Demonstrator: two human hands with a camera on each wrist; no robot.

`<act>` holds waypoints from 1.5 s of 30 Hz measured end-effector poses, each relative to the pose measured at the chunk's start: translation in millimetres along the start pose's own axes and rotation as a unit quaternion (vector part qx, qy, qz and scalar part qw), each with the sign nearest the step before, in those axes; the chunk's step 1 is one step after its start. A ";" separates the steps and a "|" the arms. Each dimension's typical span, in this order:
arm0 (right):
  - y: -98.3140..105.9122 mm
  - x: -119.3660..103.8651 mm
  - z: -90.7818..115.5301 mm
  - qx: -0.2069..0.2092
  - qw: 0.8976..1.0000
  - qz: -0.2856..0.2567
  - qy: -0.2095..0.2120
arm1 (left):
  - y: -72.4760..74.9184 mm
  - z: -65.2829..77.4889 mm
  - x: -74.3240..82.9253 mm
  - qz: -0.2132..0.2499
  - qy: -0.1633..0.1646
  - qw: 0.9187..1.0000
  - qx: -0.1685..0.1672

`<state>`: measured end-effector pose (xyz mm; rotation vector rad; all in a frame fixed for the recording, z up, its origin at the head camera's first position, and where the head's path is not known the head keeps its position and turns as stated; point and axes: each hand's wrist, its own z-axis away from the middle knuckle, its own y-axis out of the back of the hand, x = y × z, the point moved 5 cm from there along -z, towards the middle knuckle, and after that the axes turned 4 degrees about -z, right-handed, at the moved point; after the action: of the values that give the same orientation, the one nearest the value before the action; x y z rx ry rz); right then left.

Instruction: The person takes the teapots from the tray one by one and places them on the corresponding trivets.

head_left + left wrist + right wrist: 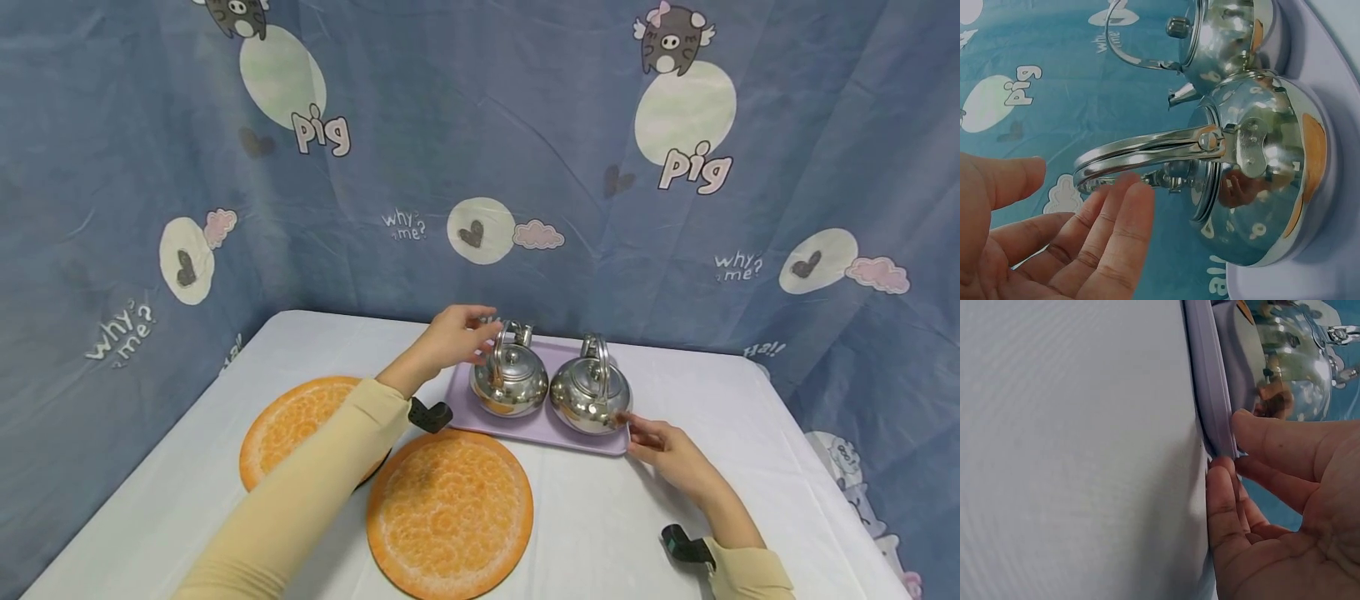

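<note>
Lilac tray (525, 428) on white table (600, 525); right hand (670, 457) pinches its near right corner, thumb over rim, fingers outside. Left hand (456, 337) loosely open, thumb apart, fingertips at handle of left kettle (527, 387); cannot tell whether touching. Right kettle (588, 398) close beside, both upright on tray. Nearer: two round orange mats (452, 517). Behind: blue printed curtain (525, 279).
</note>
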<state>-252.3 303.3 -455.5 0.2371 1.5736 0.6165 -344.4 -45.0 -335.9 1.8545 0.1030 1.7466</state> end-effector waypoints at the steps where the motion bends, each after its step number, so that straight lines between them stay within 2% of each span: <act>1: -0.1 -0.1 -0.5 0.001 1.000 -0.001 0.002 | -0.5 0.1 0.8 0.002 0.001 1.000 0.000; 14: -1.7 1.2 -2.6 0.005 1.000 -0.012 0.008 | -7.0 -2.7 5.6 0.007 0.000 1.000 -0.004; 24: -1.6 1.5 -1.7 0.007 1.000 -0.010 -0.014 | -8.1 -8.6 -1.0 0.036 0.040 0.998 -0.010; 28: -2.0 3.1 -2.2 0.006 1.000 -0.011 -0.016 | -8.7 -10.6 -2.5 0.052 0.046 0.998 -0.014; 45: -0.7 6.5 -2.3 0.005 1.000 0.000 -0.011 | -11.1 -11.8 -1.2 0.082 0.051 0.995 0.009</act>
<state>-255.2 305.4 -461.5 0.2509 1.5558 0.6030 -352.0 -32.2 -342.4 1.8311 0.0070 1.9586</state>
